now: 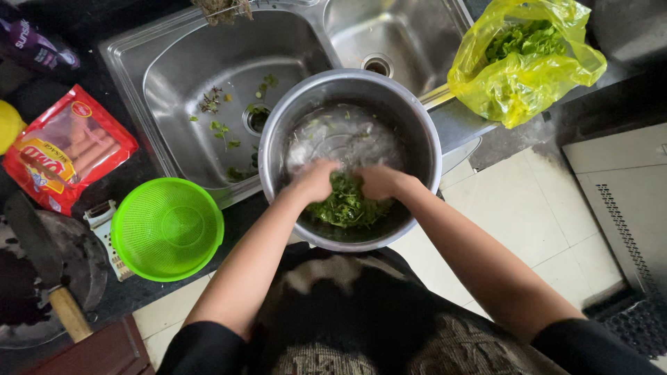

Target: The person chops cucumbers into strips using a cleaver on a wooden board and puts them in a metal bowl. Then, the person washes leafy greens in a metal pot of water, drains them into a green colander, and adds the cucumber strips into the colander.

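Starting at the far left, you've got a red packet of sausages [62,156] lying flat on the dark desk [142,295], and below it a cleaver with a wooden handle [45,267] resting across a round dark board [80,260]. Just right of that sits a bright green colander [167,228], with a small white grater [104,226] poking out from under its left edge. Behind the colander is the steel double sink [174,69], and the left basin has bits of green leaf scattered around its drain. Now the middle: a big steel bowl [417,125] sits at the front edge of the sink, partly hanging out toward you, with water in it and a clump of chopped greens [345,206] at the near side. Your left hand [314,179] is down in the bowl, curled onto the left side of the greens, fingers bunched narrow around some leaves. Your right hand [379,181] is right beside it, almost touching, closed the same way on the right side of the clump. Both are a bit blurred, so you can't tell exactly how much each one holds. Further right, a yellow plastic bag [521,76] sits on the desk by the right basin, mouth open, with more leafy greens showing inside. Below it is pale tiled floor [535,208].
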